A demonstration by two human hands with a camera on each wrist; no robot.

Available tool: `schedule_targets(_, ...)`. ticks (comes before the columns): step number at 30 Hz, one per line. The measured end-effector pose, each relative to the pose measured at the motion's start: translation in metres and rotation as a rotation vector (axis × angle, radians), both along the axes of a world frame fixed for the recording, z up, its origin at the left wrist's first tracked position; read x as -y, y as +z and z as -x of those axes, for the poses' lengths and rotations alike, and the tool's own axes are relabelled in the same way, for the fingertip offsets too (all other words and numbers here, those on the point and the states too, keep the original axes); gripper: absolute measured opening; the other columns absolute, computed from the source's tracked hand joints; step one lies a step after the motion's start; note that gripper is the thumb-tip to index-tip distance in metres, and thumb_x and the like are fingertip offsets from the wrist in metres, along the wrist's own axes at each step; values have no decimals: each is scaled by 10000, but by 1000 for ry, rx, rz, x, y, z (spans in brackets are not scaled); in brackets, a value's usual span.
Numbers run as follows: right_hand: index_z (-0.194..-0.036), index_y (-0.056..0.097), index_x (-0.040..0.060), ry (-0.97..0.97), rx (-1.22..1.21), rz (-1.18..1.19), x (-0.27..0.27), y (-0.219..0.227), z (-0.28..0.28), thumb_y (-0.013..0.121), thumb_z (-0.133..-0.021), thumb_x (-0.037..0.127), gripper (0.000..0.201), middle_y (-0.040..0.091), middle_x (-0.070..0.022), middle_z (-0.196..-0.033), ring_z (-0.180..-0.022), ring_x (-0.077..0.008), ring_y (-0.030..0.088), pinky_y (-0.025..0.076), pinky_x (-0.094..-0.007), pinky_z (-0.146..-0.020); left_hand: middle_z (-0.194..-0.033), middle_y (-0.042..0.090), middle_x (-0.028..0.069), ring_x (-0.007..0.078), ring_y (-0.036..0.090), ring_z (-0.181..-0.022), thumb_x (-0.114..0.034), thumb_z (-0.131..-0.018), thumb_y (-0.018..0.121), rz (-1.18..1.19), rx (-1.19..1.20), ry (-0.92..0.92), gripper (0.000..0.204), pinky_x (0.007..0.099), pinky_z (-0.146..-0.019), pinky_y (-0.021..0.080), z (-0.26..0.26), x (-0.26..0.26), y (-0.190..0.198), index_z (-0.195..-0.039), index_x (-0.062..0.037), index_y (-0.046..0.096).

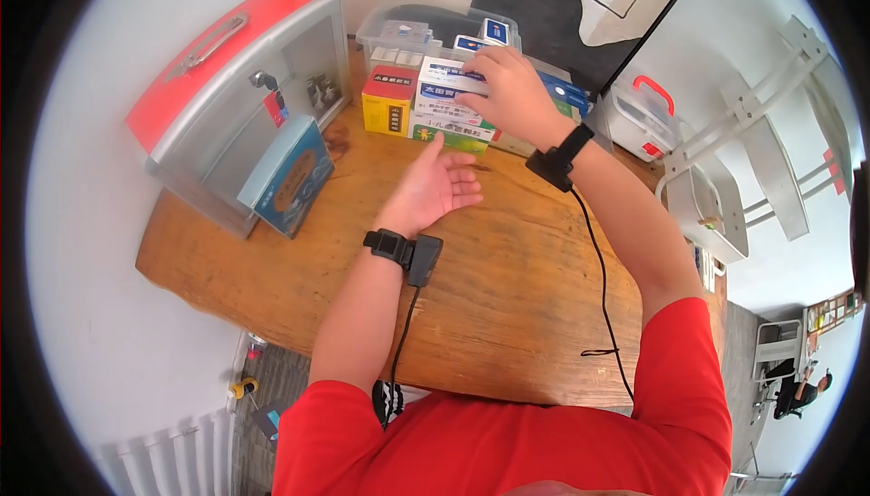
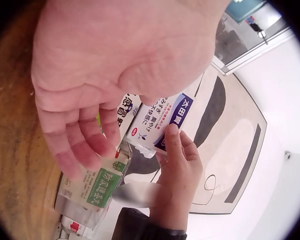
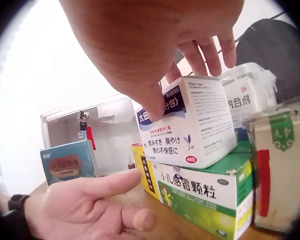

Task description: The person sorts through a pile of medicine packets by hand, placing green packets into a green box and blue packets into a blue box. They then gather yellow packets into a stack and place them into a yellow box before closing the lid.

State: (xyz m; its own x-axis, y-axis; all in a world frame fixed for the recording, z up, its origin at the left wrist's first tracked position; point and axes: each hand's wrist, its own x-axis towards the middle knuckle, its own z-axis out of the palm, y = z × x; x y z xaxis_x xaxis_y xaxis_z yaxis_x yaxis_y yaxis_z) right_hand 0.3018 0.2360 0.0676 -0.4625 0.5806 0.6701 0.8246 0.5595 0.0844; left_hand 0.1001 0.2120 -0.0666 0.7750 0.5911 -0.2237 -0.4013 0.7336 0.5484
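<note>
A white and blue box (image 1: 446, 90) (image 3: 190, 127) rests on a green and white box (image 1: 450, 131) (image 3: 205, 192). The right hand (image 1: 518, 97) (image 2: 176, 175) grips the upper box, thumb on its printed front and fingers over its far side. Palm up, the left hand (image 1: 433, 189) (image 3: 90, 207) lies just in front of the lower box, its fingers relaxed and holding nothing. A yellow and red box (image 1: 388, 102) adjoins the two on the left.
A red and silver case (image 1: 204, 88) stands at the left, a blue box (image 1: 294, 179) before it. Behind the boxes is a clear plastic bin (image 1: 372, 26). At the right stands a clear container with a red handle (image 1: 639, 120). Cables hang from both wrists.
</note>
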Motion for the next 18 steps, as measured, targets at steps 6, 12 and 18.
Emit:
schedule_targets(6,-1131,763,63,-59,-25,87,15,1,-2,884,-821,310,414,711,-121,-1122,-1176,-334,639,525,-483,-998,-954,712,103,272,716,-927,-643,-1107,490,-22,-43,21,620,463,-912,629,-4,2,3,-1153,-54,677)
schedule_targets(12,-1117,776,91,-175,19,57,14,-4,2,881,-820,310,384,720,-110,-1095,-1092,-326,679,523,-471,-935,-981,720,109,272,719,-935,-615,-1116,499,-26,-20,15,593,458,-917,628,-3,2,1,-1138,-54,688)
schedule_targets(18,-1124,769,76,-197,-12,79,15,-5,5,876,-824,311,396,706,-122,-1096,-1087,-327,676,516,-468,-923,-984,721,112,273,722,-944,-606,-1115,510,-29,-3,23,584,456,-919,631,-3,2,1,-1141,-49,685)
